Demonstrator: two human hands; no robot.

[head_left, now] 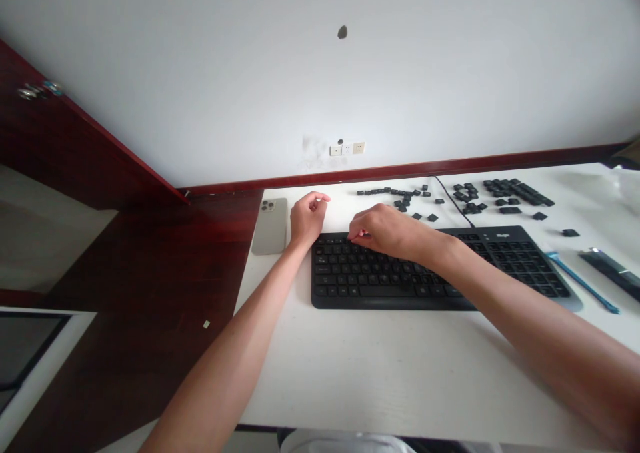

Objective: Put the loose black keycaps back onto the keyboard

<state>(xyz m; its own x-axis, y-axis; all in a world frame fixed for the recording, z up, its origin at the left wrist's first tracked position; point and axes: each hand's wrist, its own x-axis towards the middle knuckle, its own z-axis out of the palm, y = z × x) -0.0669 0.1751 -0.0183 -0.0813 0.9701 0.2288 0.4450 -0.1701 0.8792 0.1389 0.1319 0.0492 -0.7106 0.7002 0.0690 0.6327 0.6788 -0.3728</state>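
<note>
A black keyboard [383, 302] lies on the white table, its left part fitted with keycaps and its number pad at the right showing bare key sockets. My right hand [385, 229] reaches over the upper left of it, thumb and fingers pinched on a small black keycap at the top row; the fingers mostly hide it. Beside the keyboard's top left corner, my left hand [307, 218] is loosely curled with its fingers a little apart, and nothing shows in it. Loose black keycaps [407, 200] lie behind the keyboard, several in a rough line.
A pale phone [270, 229] lies face down at the table's left edge. More keycaps [517, 189] are clustered at the back right. A blue tool [583, 281] and a dark strip-like object [613, 269] lie right of the keyboard. A cable [453, 201] runs back toward the wall.
</note>
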